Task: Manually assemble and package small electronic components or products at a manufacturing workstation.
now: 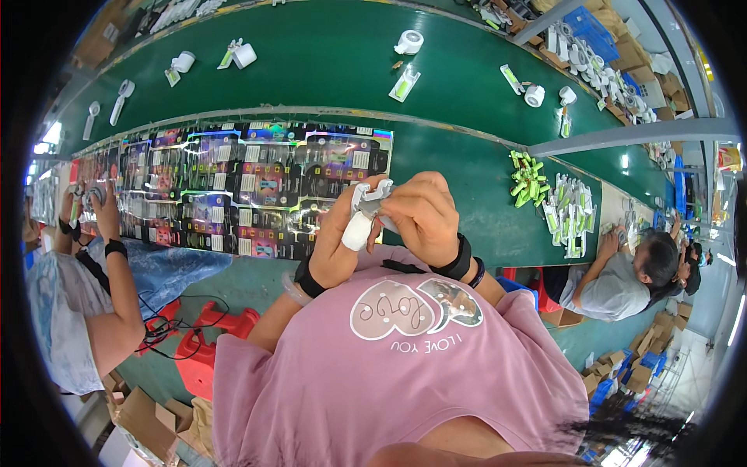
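White plastic part [359, 226] in fingers [408, 207]

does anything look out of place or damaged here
Yes: the black cables look untidy, trailing in tangled loops at the red stool, lower left. The held white part shows no clear damage, and I see no spill.

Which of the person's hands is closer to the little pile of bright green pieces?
Right. The right hand is left of the bright green pile, with tabletop between; the left hand is even farther left.
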`<action>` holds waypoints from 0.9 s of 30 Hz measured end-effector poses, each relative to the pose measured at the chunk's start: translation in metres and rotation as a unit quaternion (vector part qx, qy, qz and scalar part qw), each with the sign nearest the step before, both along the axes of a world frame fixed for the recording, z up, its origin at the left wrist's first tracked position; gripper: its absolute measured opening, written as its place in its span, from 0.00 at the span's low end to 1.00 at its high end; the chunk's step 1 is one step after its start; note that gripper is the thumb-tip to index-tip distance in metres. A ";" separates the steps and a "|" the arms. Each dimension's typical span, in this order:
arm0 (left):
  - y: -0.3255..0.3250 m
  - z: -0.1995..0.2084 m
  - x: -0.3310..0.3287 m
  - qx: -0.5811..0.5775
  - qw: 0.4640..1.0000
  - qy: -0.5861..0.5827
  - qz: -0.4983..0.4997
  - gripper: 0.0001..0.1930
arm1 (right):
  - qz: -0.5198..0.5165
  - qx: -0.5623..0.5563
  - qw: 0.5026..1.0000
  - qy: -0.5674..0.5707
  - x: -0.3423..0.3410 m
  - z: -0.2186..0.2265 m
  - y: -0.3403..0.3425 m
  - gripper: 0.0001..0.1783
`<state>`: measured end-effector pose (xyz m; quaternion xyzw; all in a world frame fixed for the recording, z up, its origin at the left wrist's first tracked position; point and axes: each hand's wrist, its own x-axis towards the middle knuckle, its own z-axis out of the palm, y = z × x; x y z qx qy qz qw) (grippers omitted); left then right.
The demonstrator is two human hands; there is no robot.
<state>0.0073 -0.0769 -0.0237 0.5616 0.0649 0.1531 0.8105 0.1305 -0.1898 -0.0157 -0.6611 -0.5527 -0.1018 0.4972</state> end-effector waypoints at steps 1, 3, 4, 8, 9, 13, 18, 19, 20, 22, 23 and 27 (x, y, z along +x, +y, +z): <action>0.000 -0.001 0.000 0.004 1.000 -0.001 0.001 0.25 | 0.001 -0.002 1.000 0.000 0.000 0.000 0.001 0.15; 0.000 -0.006 0.001 0.006 1.000 0.009 0.014 0.23 | 0.002 -0.010 1.000 0.004 0.001 0.000 0.002 0.15; 0.000 -0.007 0.001 0.008 1.000 0.016 0.025 0.22 | 0.005 -0.012 1.000 0.005 0.002 -0.001 0.003 0.15; 0.005 -0.008 0.004 0.041 0.998 0.039 0.030 0.21 | 0.035 -0.028 0.999 0.026 0.012 -0.003 0.005 0.15; 0.005 -0.009 0.005 0.051 0.997 0.038 0.036 0.21 | 0.056 -0.035 0.997 0.035 0.016 -0.003 0.006 0.15; 0.008 -0.013 0.009 0.032 0.998 0.032 0.041 0.20 | 0.086 -0.053 0.994 0.031 0.024 -0.001 0.010 0.12; 0.015 -0.019 0.016 -0.001 0.998 0.040 0.041 0.18 | 0.020 -0.035 0.998 0.038 0.017 -0.011 0.020 0.14; 0.016 -0.021 0.017 -0.015 0.998 0.042 0.045 0.18 | 0.019 -0.038 0.998 0.039 0.017 -0.012 0.022 0.14; 0.017 -0.022 0.018 -0.017 0.998 0.043 0.045 0.18 | 0.015 -0.048 0.998 0.037 0.017 -0.012 0.024 0.13; 0.021 -0.024 0.021 -0.007 0.996 0.069 0.062 0.17 | 0.013 -0.060 0.997 0.036 0.020 -0.014 0.030 0.13; 0.023 -0.028 0.022 -0.008 0.996 0.070 0.062 0.17 | 0.015 -0.066 0.997 0.032 0.021 -0.015 0.033 0.12; 0.039 -0.032 0.030 0.001 0.994 0.092 0.063 0.17 | 0.017 -0.079 0.996 0.049 0.028 -0.024 0.045 0.11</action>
